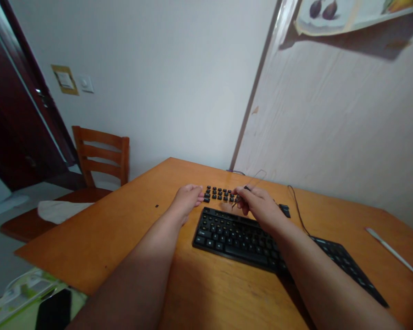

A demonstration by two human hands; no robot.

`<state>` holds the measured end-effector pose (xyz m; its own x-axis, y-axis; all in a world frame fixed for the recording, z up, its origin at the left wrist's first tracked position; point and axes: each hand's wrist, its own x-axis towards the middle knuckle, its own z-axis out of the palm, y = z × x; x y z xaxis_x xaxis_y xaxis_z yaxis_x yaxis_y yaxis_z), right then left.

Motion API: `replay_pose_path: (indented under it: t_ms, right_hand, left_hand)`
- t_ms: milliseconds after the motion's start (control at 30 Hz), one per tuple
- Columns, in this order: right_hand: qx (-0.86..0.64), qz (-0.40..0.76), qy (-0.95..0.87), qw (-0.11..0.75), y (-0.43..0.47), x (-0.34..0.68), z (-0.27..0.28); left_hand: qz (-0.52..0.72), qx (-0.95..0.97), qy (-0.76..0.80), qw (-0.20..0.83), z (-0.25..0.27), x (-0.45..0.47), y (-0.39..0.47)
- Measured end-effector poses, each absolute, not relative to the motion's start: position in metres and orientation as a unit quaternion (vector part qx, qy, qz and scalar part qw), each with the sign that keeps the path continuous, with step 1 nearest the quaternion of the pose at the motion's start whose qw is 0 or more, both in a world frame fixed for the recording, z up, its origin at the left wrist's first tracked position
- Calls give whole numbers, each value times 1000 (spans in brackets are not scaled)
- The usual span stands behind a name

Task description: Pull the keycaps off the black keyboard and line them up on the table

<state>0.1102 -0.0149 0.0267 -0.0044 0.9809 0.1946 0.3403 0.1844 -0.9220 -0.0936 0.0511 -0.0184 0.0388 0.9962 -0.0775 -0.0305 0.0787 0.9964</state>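
Rows of loose black keycaps lie on the table behind a black keyboard, which has bare key positions along its upper rows. At the left end of those rows, my left hand rests with its fingers closed at the edge of a wider keycap. My right hand is above the keyboard's back edge, pinching a thin wire keycap puller whose loop sticks up behind the fingers. A small dark piece shows by its fingertips. The right forearm covers part of the keyboard.
A second black keyboard section extends to the right under my arm. A black cable, a dark flat piece and a white stick lie on the wooden table. A chair stands left; a phone lies lower left.
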Motion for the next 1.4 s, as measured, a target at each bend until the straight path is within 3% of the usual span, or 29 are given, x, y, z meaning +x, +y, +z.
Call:
replay_pose_path:
  t_ms: [233,633,1400]
  right_hand:
    - [-467,453,-657,380,-27,100,29]
    - [-430,463,-712,308,-26,100,22]
    - [-453,438,-706,324,-37,75,12]
  left_hand:
    - [480,502,468,547,-16,-90,46]
    - [461,531,430,566,-17,-83,40]
    - [449,540,419,576,-23,-82,42]
